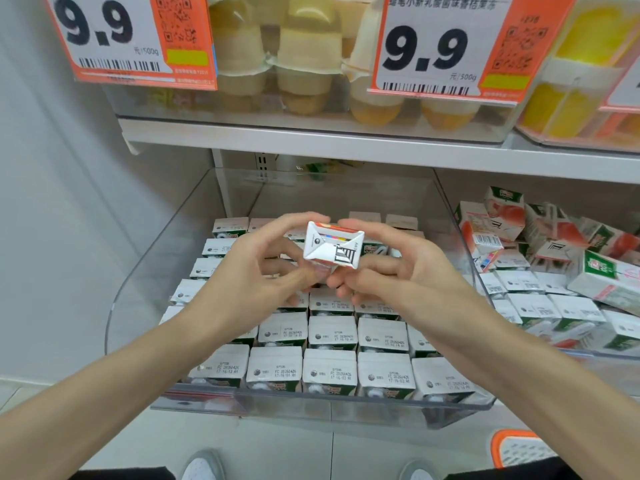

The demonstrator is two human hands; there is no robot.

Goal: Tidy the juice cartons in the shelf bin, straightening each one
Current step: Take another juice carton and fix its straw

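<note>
The fingers of the left hand curl round the left end of a small juice box, with the thumb under it. The right hand holds the right end the same way. Together they hold this 1 box up in the air, above the middle of the clear bin. Its folded white end faces the camera and tilts a little. Both wrists bend in toward each other, and 2 bare arms reach in from the bottom corners.

Under the hands, the other boxes stand in neat rows in the bin, with printed dates on their tops. The hands hide some of the middle ones, so I cannot tell how those stand. Most of the held box is hidden behind its own end and the fingers.

To the right, a messy pile of boxes lies in another bin, cut off at the edge. Above, 2 price signs say 9.9, and the left one is cut off. Their small print is too blurry to read. The toes of 2 shoes peek in at the bottom.
</note>
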